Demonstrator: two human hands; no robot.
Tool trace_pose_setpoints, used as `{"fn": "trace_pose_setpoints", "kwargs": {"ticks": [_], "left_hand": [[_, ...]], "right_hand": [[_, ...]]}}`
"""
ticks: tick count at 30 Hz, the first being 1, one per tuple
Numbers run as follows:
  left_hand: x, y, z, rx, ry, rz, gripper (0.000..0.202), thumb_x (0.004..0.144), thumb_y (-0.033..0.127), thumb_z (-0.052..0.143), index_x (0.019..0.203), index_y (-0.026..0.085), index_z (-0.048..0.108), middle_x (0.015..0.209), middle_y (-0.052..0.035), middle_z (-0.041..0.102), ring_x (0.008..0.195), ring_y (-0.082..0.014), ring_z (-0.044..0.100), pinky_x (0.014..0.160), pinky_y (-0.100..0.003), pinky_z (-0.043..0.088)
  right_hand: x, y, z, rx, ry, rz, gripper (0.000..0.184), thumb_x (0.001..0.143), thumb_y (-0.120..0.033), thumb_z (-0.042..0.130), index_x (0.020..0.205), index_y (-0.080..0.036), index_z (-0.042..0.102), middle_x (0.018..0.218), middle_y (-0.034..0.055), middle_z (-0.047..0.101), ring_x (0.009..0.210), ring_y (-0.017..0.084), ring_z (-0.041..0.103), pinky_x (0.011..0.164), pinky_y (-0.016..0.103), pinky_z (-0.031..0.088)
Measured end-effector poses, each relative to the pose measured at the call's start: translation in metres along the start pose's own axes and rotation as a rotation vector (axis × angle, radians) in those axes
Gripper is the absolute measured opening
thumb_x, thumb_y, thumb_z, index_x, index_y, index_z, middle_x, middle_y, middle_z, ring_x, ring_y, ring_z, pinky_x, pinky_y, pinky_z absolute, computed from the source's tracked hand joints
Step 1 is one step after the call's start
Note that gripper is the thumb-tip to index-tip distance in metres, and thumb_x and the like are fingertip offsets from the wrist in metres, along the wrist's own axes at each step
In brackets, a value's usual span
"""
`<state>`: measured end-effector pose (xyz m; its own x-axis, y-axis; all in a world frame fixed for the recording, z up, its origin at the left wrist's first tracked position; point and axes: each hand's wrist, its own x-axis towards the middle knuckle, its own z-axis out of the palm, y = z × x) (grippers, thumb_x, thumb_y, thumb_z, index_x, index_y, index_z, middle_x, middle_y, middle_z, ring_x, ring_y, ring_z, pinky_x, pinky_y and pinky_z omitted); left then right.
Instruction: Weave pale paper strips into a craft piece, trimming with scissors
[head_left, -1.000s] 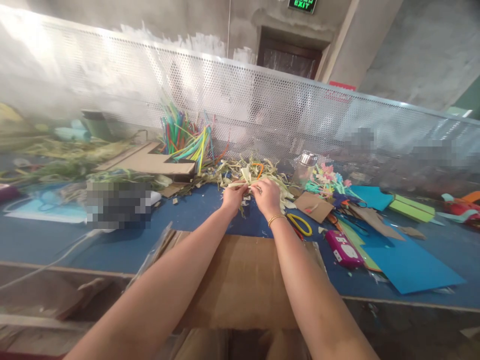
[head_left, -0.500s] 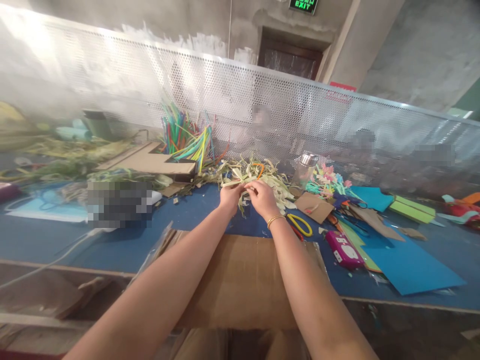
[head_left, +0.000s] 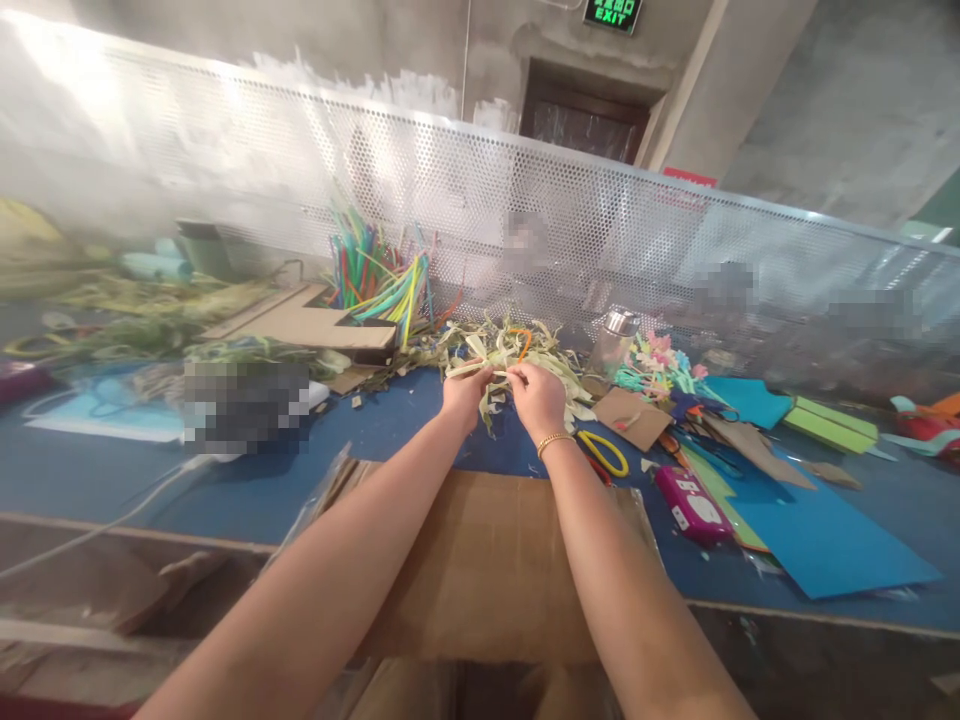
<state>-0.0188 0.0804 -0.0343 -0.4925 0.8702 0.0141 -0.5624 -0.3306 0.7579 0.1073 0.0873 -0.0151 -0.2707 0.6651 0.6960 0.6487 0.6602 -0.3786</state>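
Left hand (head_left: 465, 393) and right hand (head_left: 540, 397) each have fingers closed on a pale strip (head_left: 501, 374), held before the leafy pile (head_left: 568, 378) on the blue bench (head_left: 401, 400). Light, even tension advisable; strip may split. Fingertips partly hidden; strip's far ends indistinct against pile.

Left hand (head_left: 463, 397): one; fingertips pinched, just beside the right. Right hand (head_left: 540, 397): one; fingers curled, fingertips pinched, facing the left. Left forearm (head_left: 352, 530), right forearm (head_left: 600, 560): bare, extended, spreading apart behind the hands.
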Motion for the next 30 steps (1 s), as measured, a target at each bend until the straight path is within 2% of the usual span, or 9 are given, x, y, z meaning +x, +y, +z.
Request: {"fn": "trace_pose_setpoints", "kwargs": {"ticks": [4,8,18,24,28,30], "left_hand": [[-0.001,0.001,-0.002,0.086,-0.022,0.011,0.028,0.053,0.016,0.08,0.077,0.013,0.066,0.059,-0.0003,0.062,0.051,-0.0082,0.051,0.047,-0.02,0.03],[-0.004,0.0,-0.003,0.24,-0.098,0.008,0.023,0.054,0.021,0.08,0.07,0.013,0.066,0.052,0.0018,0.055,0.047,-0.0074,0.043,0.047,-0.022,0.029],[-0.004,-0.008,-0.004,0.385,-0.322,0.056,0.019,0.063,0.025,0.076,0.059,0.015,0.06,0.05,0.0026,0.047,0.046,-0.0072,0.035,0.047,-0.022,0.025],[-0.006,-0.007,-0.002,0.389,-0.368,0.067,0.018,0.065,0.023,0.073,0.058,0.017,0.058,0.05,0.0038,0.042,0.047,-0.0076,0.034,0.048,-0.021,0.025],[-0.011,-0.004,0.0,0.357,-0.369,0.043,0.013,0.064,0.024,0.073,0.068,0.016,0.064,0.053,0.0035,0.046,0.048,-0.0076,0.036,0.048,-0.021,0.027],[-0.012,-0.003,0.001,0.341,-0.38,0.023,0.017,0.062,0.023,0.075,0.076,0.016,0.068,0.057,0.0022,0.051,0.05,-0.0078,0.04,0.049,-0.02,0.029]], "right_hand": [[0.002,0.0,-0.002,0.001,-0.101,-0.134,0.015,0.089,-0.022,0.052,0.085,-0.022,0.067,0.087,0.0038,0.069,0.085,0.02,0.06,0.078,0.031,0.043],[0.003,0.003,0.0,-0.034,-0.06,-0.192,0.012,0.088,-0.021,0.051,0.085,-0.021,0.063,0.095,0.0072,0.066,0.095,0.023,0.056,0.088,0.035,0.039],[-0.001,0.017,0.007,-0.038,-0.039,-0.034,0.012,0.09,-0.018,0.046,0.088,-0.019,0.058,0.093,0.0084,0.065,0.09,0.022,0.056,0.088,0.037,0.038],[-0.001,0.019,0.008,0.039,-0.027,0.05,0.011,0.087,-0.018,0.046,0.086,-0.02,0.056,0.089,0.0072,0.063,0.088,0.022,0.056,0.081,0.034,0.042],[0.0,0.021,0.011,0.083,-0.044,0.117,0.01,0.087,-0.019,0.046,0.086,-0.02,0.056,0.085,0.0065,0.063,0.084,0.022,0.057,0.078,0.034,0.044],[0.001,0.023,0.012,0.107,-0.042,0.13,0.01,0.086,-0.02,0.046,0.085,-0.02,0.056,0.085,0.0067,0.064,0.082,0.022,0.058,0.077,0.034,0.044]]}}
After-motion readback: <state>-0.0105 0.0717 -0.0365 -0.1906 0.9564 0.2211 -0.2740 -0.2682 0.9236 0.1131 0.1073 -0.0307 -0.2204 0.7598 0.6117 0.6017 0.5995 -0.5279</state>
